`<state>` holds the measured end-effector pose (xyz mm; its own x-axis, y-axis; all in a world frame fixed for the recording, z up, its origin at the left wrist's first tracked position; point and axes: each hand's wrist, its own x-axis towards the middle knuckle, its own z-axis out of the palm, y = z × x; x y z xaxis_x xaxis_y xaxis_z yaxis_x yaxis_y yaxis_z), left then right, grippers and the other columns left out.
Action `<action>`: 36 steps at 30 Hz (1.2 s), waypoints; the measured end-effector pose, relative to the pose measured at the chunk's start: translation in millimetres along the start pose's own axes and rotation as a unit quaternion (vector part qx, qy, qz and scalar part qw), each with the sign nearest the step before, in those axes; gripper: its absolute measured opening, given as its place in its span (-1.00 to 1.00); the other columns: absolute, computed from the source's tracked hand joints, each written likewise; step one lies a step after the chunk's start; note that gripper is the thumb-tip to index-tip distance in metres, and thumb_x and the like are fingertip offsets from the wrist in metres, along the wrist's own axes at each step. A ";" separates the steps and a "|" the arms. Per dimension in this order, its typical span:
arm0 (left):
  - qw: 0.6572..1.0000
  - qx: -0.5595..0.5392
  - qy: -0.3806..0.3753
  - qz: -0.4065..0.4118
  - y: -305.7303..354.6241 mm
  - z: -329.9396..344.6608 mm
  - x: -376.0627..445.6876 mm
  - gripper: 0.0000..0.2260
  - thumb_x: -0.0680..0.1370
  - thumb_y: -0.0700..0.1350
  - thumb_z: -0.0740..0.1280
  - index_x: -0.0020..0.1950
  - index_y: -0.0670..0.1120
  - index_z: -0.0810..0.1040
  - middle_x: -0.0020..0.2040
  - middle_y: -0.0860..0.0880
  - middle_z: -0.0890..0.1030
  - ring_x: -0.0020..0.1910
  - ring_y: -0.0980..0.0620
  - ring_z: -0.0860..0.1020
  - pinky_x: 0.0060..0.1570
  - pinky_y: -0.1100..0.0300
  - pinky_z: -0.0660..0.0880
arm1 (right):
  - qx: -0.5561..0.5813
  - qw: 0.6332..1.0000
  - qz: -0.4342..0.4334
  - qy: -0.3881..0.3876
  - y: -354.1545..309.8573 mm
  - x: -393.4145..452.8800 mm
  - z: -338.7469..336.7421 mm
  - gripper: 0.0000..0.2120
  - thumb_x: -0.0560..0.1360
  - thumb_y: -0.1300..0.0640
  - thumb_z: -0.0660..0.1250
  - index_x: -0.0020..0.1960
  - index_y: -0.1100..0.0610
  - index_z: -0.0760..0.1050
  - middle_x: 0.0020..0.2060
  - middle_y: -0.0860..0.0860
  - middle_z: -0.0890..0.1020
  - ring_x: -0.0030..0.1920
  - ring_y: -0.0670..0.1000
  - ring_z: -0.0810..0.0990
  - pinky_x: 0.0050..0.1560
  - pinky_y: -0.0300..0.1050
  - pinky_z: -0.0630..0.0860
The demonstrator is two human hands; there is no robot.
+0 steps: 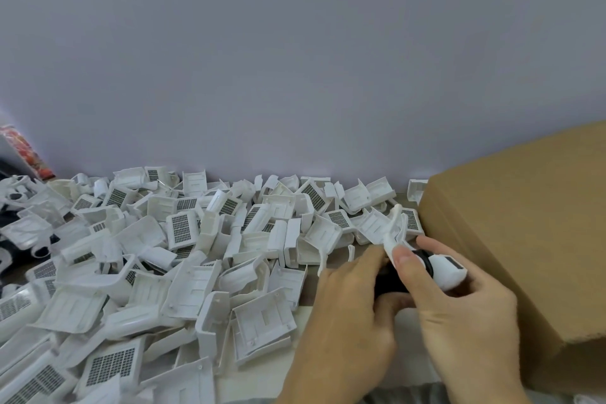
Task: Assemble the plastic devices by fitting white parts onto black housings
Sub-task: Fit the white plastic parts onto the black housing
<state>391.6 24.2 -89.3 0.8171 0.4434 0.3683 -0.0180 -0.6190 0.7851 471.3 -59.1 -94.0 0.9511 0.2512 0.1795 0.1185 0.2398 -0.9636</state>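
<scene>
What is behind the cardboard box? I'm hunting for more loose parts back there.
One white part pokes out past the cardboard box at its far left corner, against the wall. Anything further behind the box is covered by it, as is the table under it.

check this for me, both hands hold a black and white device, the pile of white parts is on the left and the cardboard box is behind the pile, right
Not quite. The head view shows the cardboard box on the right, beside the pile of white parts, not behind it. Both the left hand and right hand do hold the device.
</scene>
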 end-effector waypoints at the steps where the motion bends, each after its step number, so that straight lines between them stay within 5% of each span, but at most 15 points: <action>1: 1.000 -0.008 0.005 -0.004 -1.8 0.3 -0.4 -0.82 0.55 -0.15 0.31 0.09 0.10 0.45 -0.01 0.18 0.65 0.04 0.01 0.57 0.08 -0.05 0.50 | 0.004 1.000 0.002 -0.007 -0.1 -0.1 0.5 -0.66 0.24 -0.01 0.60 -0.01 -0.02 0.68 -0.28 -0.23 0.71 -0.30 -0.24 0.67 -0.38 -0.48 0.47; 6: 0.993 -0.076 0.092 0.001 -2.2 3.4 2.5 -0.78 0.55 -0.22 0.25 0.08 0.09 0.48 -0.06 0.11 0.66 -0.02 0.01 0.62 -0.03 -0.03 0.58 | 0.070 0.994 -0.014 -0.081 -2.6 -6.5 6.0 -0.37 0.16 -0.08 0.49 0.22 0.02 0.57 0.00 -0.12 0.73 -0.01 -0.16 0.70 -0.13 -0.35 0.60; 11: 0.924 -0.241 0.275 -0.110 -0.1 -0.8 9.6 -0.82 0.68 -0.03 0.23 -0.05 0.09 0.59 -0.19 0.13 0.66 -0.24 0.21 0.61 -0.32 0.33 0.54 | 0.093 0.995 0.014 -0.031 12.1 1.2 -0.8 -0.76 0.52 0.16 0.34 0.15 -0.04 0.59 0.07 -0.15 0.71 0.16 -0.14 0.64 0.15 -0.12 0.51; 13: 0.885 -0.313 0.300 -0.168 -2.5 -4.9 9.8 -0.74 0.66 0.08 0.17 -0.07 0.19 0.64 -0.13 0.13 0.69 -0.13 0.21 0.63 -0.18 0.30 0.56 | 0.065 0.996 0.053 -0.032 14.6 4.1 -2.3 -0.74 0.59 0.26 0.28 0.08 -0.05 0.64 0.01 -0.14 0.72 0.15 -0.06 0.64 0.10 -0.03 0.50; 15: 0.830 -0.435 0.286 -0.203 -0.6 -8.2 10.4 -0.69 0.58 0.22 0.22 0.10 0.12 0.66 0.04 0.03 0.71 0.08 0.03 0.66 0.09 0.08 0.59 | 0.030 0.995 0.080 -0.049 15.0 3.8 -2.0 -0.72 0.60 0.26 0.26 0.04 -0.05 0.66 -0.03 -0.11 0.73 0.10 -0.03 0.66 0.03 0.01 0.51; 17: 0.785 -0.513 0.272 -0.217 0.6 -9.9 11.6 -0.45 0.38 0.30 0.39 0.19 -0.06 0.65 0.02 -0.11 0.71 0.01 -0.08 0.67 -0.04 0.05 0.61 | 0.000 0.994 0.084 -0.071 13.8 2.1 -0.8 -0.70 0.61 0.26 0.25 0.01 -0.07 0.68 -0.09 -0.13 0.73 -0.01 -0.09 0.68 -0.01 0.01 0.52; 21: 0.803 -0.486 0.257 -0.228 3.3 -9.5 12.8 -0.48 0.25 0.01 0.65 0.08 -0.19 0.58 -0.24 -0.05 0.67 -0.28 0.01 0.65 -0.30 0.19 0.56 | -0.010 0.991 0.094 -0.093 9.7 0.9 1.2 -0.64 0.60 0.27 0.26 -0.13 -0.10 0.71 -0.20 -0.08 0.74 -0.15 -0.04 0.68 -0.15 -0.06 0.47; 27: 0.746 -0.554 0.272 -0.251 7.8 -13.3 12.0 -0.71 0.37 -0.09 0.46 0.01 -0.19 0.53 -0.34 -0.06 0.62 -0.41 0.05 0.61 -0.44 0.23 0.54 | -0.066 0.973 0.109 -0.194 9.2 -4.9 5.0 -0.65 0.55 0.33 0.31 -0.04 -0.12 0.68 -0.11 -0.03 0.73 -0.09 0.00 0.70 -0.20 -0.11 0.49; 30: 0.762 -0.563 0.236 -0.218 9.0 -15.9 9.6 -0.63 0.36 -0.06 0.43 0.07 -0.25 0.55 -0.24 -0.15 0.65 -0.31 -0.04 0.62 -0.32 0.11 0.56 | -0.085 0.962 0.096 -0.243 6.6 -9.7 7.5 -0.66 0.52 0.27 0.38 0.02 -0.19 0.64 -0.10 -0.08 0.73 -0.07 -0.08 0.69 -0.19 -0.17 0.50; 32: 0.768 -0.562 0.219 -0.214 11.1 -16.4 8.7 -0.49 0.37 -0.06 0.41 0.24 -0.30 0.51 0.00 -0.32 0.66 -0.12 -0.20 0.62 -0.15 -0.02 0.52 | -0.080 0.960 0.096 -0.252 5.9 -11.9 8.3 -0.73 0.43 0.08 0.43 0.04 -0.26 0.62 -0.11 -0.13 0.73 -0.09 -0.16 0.68 -0.21 -0.16 0.48; 36: 0.766 -0.577 0.168 -0.228 12.3 -16.2 4.5 -0.46 0.43 -0.07 0.34 0.32 -0.35 0.49 0.04 -0.31 0.62 -0.09 -0.20 0.57 -0.26 0.05 0.43 | -0.065 0.959 0.111 -0.251 3.6 -14.3 7.6 -0.76 0.45 0.04 0.42 0.04 -0.26 0.62 -0.28 -0.01 0.68 -0.32 -0.13 0.58 -0.36 -0.16 0.42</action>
<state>385.7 29.1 -69.9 0.6991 0.7050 -0.1192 -0.4311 0.5485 0.7164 455.9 -54.7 -98.5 0.7041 0.7100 0.0081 -0.0054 0.0168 -0.9998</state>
